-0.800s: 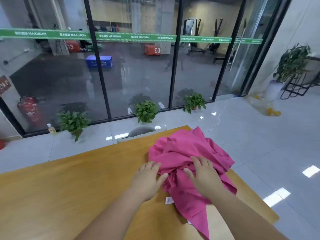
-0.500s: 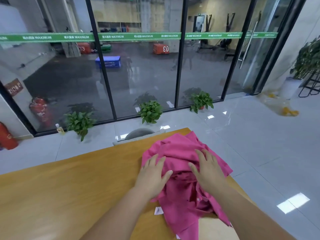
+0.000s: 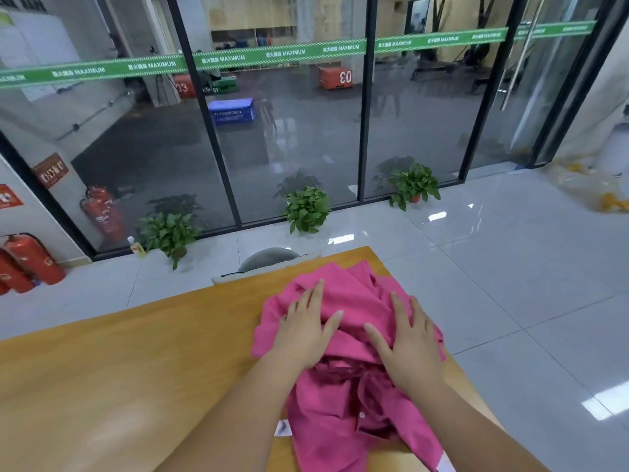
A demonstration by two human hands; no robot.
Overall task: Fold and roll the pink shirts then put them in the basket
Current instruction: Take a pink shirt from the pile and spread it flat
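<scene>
Palms of left hand (image 3: 303, 332) and right hand (image 3: 405, 345) lie flat, fingers spread, on the crumpled bright-pink cloth shirt heap (image 3: 354, 400) at the 3 o'clock side of the light-brown wooden table (image 3: 119, 369). Risk: a careless sweep near that edge could drag the tangled heap floorward.

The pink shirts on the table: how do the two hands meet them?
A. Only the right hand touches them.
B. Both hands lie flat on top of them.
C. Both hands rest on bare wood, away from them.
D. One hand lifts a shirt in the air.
B: the left hand and the right hand both lie flat, fingers straight, on the crumpled pink shirts.
</scene>
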